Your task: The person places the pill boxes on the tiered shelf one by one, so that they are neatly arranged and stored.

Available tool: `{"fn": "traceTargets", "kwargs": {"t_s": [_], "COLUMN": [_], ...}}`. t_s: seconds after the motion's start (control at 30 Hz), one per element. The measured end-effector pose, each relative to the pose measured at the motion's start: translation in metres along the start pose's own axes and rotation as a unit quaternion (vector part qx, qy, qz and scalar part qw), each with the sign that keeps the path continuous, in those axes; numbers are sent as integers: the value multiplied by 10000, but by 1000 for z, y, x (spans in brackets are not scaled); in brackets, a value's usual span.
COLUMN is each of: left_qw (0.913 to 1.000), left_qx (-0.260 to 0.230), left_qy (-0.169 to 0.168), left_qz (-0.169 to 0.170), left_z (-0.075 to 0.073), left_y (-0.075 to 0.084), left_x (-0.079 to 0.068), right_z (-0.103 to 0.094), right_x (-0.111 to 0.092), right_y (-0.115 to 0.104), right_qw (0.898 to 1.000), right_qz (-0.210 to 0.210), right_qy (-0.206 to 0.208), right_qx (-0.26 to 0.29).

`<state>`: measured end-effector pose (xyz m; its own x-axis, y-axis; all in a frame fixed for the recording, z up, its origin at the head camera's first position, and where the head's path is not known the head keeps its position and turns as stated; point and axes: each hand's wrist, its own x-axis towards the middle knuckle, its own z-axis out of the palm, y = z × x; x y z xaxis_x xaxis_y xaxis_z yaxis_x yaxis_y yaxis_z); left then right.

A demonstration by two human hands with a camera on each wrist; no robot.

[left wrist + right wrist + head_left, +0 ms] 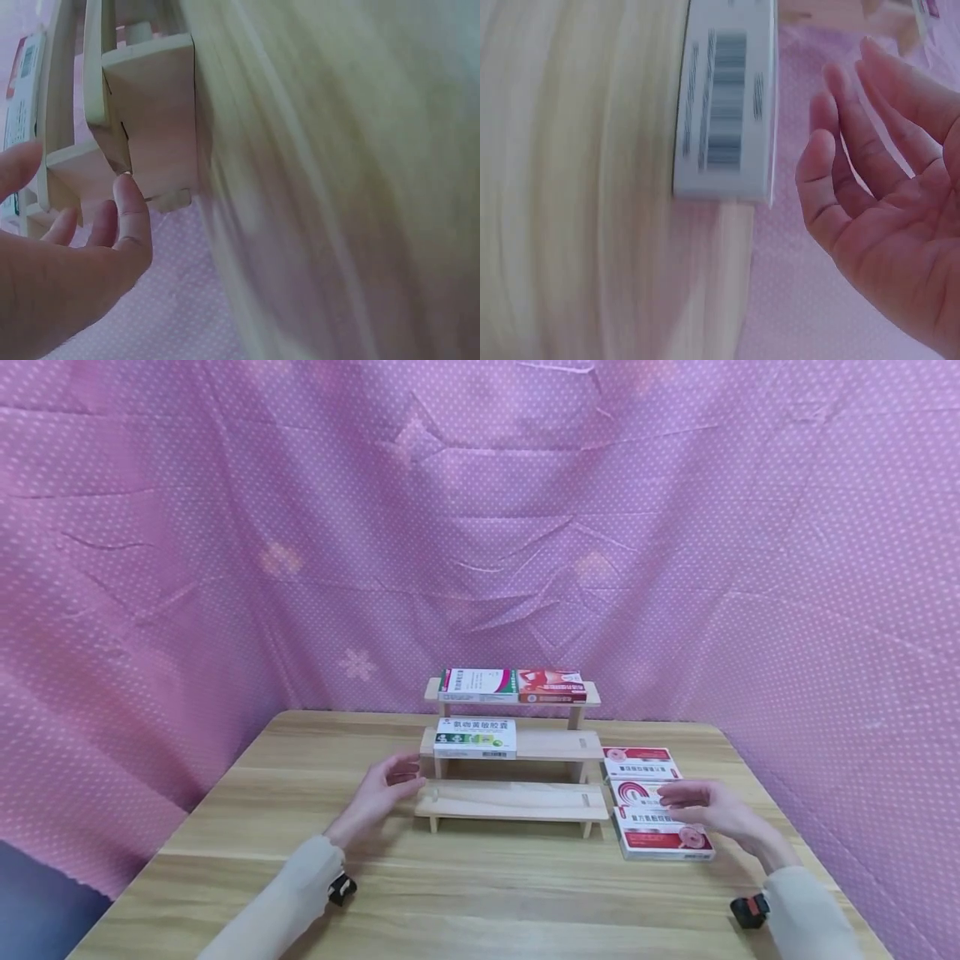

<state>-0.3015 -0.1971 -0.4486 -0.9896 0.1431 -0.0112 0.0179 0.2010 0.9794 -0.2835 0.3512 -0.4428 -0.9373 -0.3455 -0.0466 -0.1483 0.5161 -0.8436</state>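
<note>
A three-tier wooden display stand point(517, 802) stands mid-table. My left hand point(382, 789) is at its left end with fingers relaxed; in the left wrist view, one fingertip point(129, 191) is right at the lowest tier's corner. On the right, three red-and-white medicine boxes lie in a column: a back box point(652, 767), a middle box point(637, 793) and a front box point(663, 842). Over the middle and front ones hovers my right hand point(712, 810), its fingers loosely bent and nothing between them. A box's barcoded end point(727, 105) faces the right wrist view, beside that hand.
The top tier bears a white-and-green medicine box point(478, 683) and a red one point(551, 685). On the middle tier's left half lies another white-and-green box point(476, 737). Behind the wooden table point(480, 893) hangs a pink dotted cloth point(480, 527).
</note>
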Motion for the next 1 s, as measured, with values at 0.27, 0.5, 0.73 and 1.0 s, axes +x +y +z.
{"fn": "traceTargets", "kwargs": {"t_s": [0.27,0.5,0.73,1.0], "left_qw": [9990,9973,9952,9871], "left_qx": [-178,-88,-149,-865], "left_qy": [-358,-656,-905,-1258], "left_qz": [-201,-333,-346,-486], "left_z": [-1,-5,-7,-9], "left_y": [-7,-10,-13,-14], "left_x": [-3,-3,-3,0], "right_z": [-16,-19,-12,-12], "right_x": [-14,-18,-16,-16], "right_y": [2,12,15,19], "right_qw": [9992,9975,9962,9967], "right_qz": [150,250,635,645], "right_qy": [44,6,101,-150], "right_qx": [-368,-667,-592,-473]}}
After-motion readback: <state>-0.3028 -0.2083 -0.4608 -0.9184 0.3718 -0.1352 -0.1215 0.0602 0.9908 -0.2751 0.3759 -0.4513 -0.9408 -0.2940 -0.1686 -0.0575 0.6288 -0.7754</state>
